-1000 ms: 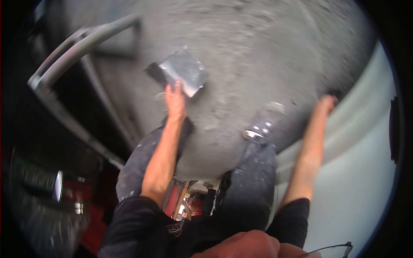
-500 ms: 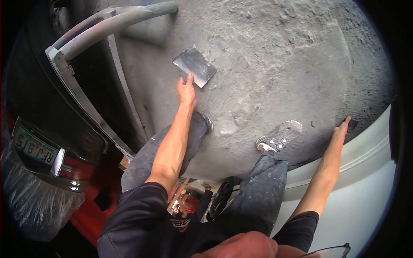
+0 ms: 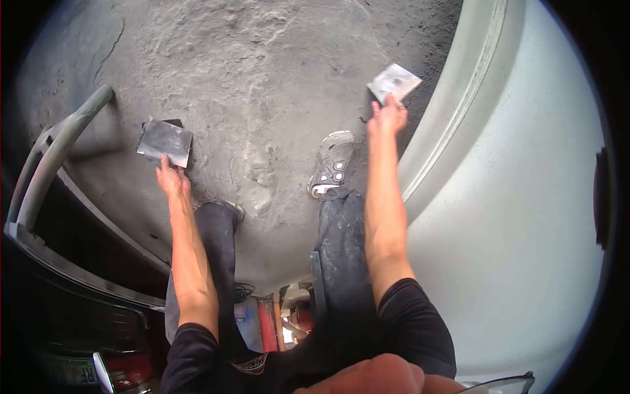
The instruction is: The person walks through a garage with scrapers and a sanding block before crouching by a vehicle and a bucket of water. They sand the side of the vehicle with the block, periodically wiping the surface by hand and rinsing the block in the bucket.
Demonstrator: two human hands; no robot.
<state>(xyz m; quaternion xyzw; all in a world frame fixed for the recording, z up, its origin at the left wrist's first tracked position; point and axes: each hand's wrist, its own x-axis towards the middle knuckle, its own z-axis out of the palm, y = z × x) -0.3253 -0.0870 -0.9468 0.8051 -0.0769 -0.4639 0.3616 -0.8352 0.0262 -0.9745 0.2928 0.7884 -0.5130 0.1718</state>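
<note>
My left hand [image 3: 174, 180] is closed on the near edge of a dark grey flat plate [image 3: 164, 139], thumb on top. White smears mark the plate's face and one corner, and a dark edge shows behind it. At the right, my right hand [image 3: 388, 119] grips a whitish flat square plate [image 3: 394, 81] by its near corner. A grey smudge sits at the middle of that plate. Both plates are held out over the rough concrete floor [image 3: 262, 85], one on each side of my legs.
A pale car body panel [image 3: 512, 197] curves along the right side. To the left stands a bare door frame [image 3: 64, 151] beside a dark car with a licence plate [image 3: 72, 371]. My shoe [image 3: 333, 161] is on the floor between the hands.
My right hand has come away from the panel's lower edge and now shows a whitish plate. My left hand still holds the dark plate. The view has turned toward the right.
</note>
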